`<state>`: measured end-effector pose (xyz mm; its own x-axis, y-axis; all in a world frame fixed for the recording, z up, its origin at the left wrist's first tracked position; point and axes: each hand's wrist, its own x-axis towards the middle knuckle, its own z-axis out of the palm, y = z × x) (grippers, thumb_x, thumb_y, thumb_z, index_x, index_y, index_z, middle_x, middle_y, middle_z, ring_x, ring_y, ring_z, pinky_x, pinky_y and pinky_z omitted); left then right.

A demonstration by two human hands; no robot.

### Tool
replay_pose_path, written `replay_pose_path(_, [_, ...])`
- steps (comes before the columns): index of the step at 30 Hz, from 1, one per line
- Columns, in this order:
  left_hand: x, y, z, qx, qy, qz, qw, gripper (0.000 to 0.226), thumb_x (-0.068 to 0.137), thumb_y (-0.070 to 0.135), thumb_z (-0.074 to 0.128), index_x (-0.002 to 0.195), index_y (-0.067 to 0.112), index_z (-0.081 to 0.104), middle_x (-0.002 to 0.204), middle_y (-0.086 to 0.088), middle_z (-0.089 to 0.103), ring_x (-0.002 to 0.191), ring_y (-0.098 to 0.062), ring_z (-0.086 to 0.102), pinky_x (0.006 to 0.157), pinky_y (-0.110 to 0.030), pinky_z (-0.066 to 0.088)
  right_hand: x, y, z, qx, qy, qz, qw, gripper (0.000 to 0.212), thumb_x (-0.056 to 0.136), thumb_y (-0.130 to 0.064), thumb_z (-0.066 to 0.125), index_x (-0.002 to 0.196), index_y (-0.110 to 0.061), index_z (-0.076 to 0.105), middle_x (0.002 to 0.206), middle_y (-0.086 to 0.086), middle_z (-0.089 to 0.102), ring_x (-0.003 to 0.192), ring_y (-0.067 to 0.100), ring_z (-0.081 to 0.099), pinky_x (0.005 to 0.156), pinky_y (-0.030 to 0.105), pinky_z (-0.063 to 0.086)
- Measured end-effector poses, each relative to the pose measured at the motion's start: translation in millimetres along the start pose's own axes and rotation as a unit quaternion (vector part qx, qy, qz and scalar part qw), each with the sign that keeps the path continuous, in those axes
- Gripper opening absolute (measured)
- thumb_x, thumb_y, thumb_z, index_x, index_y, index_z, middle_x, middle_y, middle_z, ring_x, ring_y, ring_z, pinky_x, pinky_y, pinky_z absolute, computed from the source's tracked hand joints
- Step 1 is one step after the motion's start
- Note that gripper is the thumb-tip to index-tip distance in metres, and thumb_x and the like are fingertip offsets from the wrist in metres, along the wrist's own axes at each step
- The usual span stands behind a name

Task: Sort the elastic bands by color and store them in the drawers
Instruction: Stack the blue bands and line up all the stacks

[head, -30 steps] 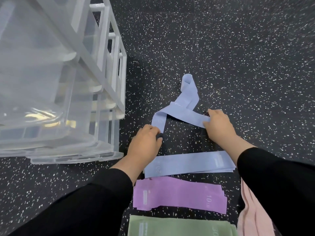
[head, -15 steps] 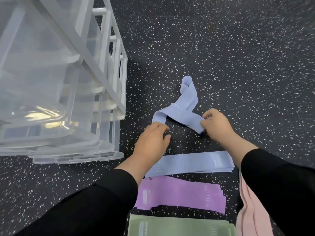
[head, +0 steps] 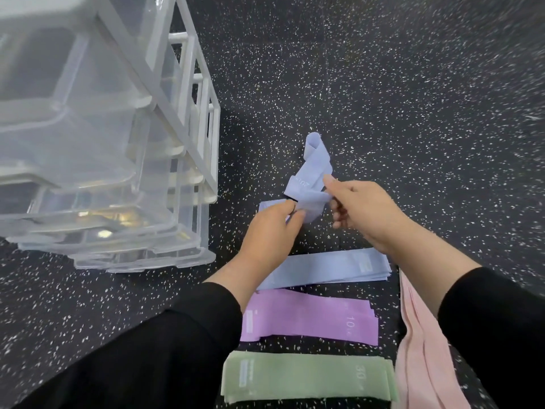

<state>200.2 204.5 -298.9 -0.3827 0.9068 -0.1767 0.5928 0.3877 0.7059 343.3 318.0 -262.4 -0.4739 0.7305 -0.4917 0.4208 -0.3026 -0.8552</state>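
Hands (head: 272,231) (head: 362,211) moved closer together since 1.0 s ago; loose blue band (head: 312,178) now folded, bunched between them

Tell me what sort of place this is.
Probably a gym or exercise room. The floor is dark speckled rubber, resistance bands lie on it in flat stacks, blue, purple, green, and a clear plastic drawer unit stands beside them.
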Motion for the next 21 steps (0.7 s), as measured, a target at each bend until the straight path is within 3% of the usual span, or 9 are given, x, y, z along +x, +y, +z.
replay_pose_path(2, [2.5, 6.5, -6.1, -0.008, 0.006, -0.02, 1.0, 0.032, 0.103, 0.029, 0.05, 0.085, 0.004, 0.056, 0.079, -0.014, 0.062, 0.071, -0.029, 0.049, 0.074, -0.046, 0.048, -8.3, -9.2, -3.3, -0.162, 0.004, -0.097, 0.982, 0.049, 0.09, -0.048, 0.068, 0.085, 0.001, 0.063, 0.078, 0.003, 0.052, 0.067, 0.018, 0.047, 0.07, 0.031, 0.047])
replay_pose_path(4, [6.9, 11.9, -11.3, -0.019, 0.0, -0.013, 1.0, 0.034, 0.103, 0.031, 0.05, 0.086, 0.002, 0.056, 0.076, -0.014, 0.06, 0.068, -0.025, 0.045, 0.069, -0.044, 0.047, -12.7, -17.1, -4.7, -0.23, -0.017, -0.161, 0.96, 0.032, 0.085, -0.04, 0.075, 0.088, -0.009, 0.069, 0.089, -0.001, 0.061, 0.073, 0.011, 0.053, 0.074, 0.028, 0.044])
replay_pose_path(6, [10.2, 16.5, -14.8, -0.058, -0.02, 0.001, 0.998, 0.037, 0.103, 0.033, 0.051, 0.092, -0.001, 0.06, 0.071, -0.007, 0.055, 0.066, -0.019, 0.042, 0.063, -0.039, 0.041, -13.9, -22.4, -7.4, -0.226, -0.016, -0.174, 0.958, 0.022, 0.088, -0.03, 0.074, 0.088, -0.01, 0.068, 0.081, 0.0, 0.064, 0.058, 0.004, 0.047, 0.059, 0.024, 0.039])
replay_pose_path(8, [11.3, 19.2, -17.2, -0.119, -0.038, 0.003, 0.992, 0.042, 0.098, 0.038, 0.055, 0.096, -0.004, 0.061, 0.072, -0.007, 0.052, 0.067, -0.015, 0.042, 0.064, -0.036, 0.037, -13.0, -26.2, -11.1, -0.192, -0.007, -0.171, 0.966, 0.017, 0.093, -0.022, 0.07, 0.089, -0.006, 0.066, 0.072, 0.007, 0.062, 0.048, 0.002, 0.041, 0.051, 0.018, 0.033])
replay_pose_path(11, [12.9, 16.1, -20.9, -0.182, -0.111, -0.039, 0.976, 0.058, 0.085, 0.053, 0.064, 0.103, -0.002, 0.064, 0.082, -0.01, 0.06, 0.072, -0.015, 0.045, 0.066, -0.037, 0.039, -10.1, -31.7, -18.9, -0.108, 0.018, -0.166, 0.98, 0.012, 0.095, -0.018, 0.066, 0.09, -0.008, 0.064, 0.08, 0.021, 0.068, 0.06, 0.015, 0.051, 0.058, 0.028, 0.042])
replay_pose_path(15, [12.0, -0.3, -20.2, -0.166, -0.188, -0.062, 0.966, 0.022, 0.095, 0.028, 0.068, 0.099, 0.006, 0.063, 0.082, 0.001, 0.062, 0.066, -0.009, 0.05, 0.065, -0.025, 0.038, -5.8, -37.9, -38.0, 0.067, 0.067, -0.145, 0.985, 0.005, 0.097, -0.012, 0.062, 0.092, -0.013, 0.064, 0.076, 0.006, 0.07, 0.068, 0.019, 0.064, 0.068, 0.036, 0.058])
replay_pose_path(17, [11.8, -5.0, -22.7, -0.203, -0.189, -0.073, 0.958, 0.009, 0.097, 0.015, 0.066, 0.1, 0.008, 0.06, 0.082, 0.002, 0.069, 0.064, -0.005, 0.058, 0.062, -0.015, 0.042, -4.6, -35.2, -49.4, 0.122, 0.077, -0.12, 0.982, 0.004, 0.098, -0.012, 0.06, 0.095, -0.013, 0.062, 0.081, 0.009, 0.069, 0.074, 0.023, 0.066, 0.078, 0.043, 0.061])
replay_pose_path(21, [16.2, -12.6, -31.1, -0.231, -0.204, -0.091, 0.947, 0.023, 0.092, 0.014, 0.072, 0.113, 0.02, 0.063, 0.085, -0.002, 0.069, 0.079, -0.015, 0.061, 0.082, -0.034, 0.046, -5.2, -24.3, -67.2, 0.203, 0.116, -0.084, 0.969, 0.007, 0.099, -0.006, 0.054, 0.098, -0.01, 0.06, 0.081, 0.007, 0.074, 0.069, 0.019, 0.07, 0.071, 0.034, 0.059])
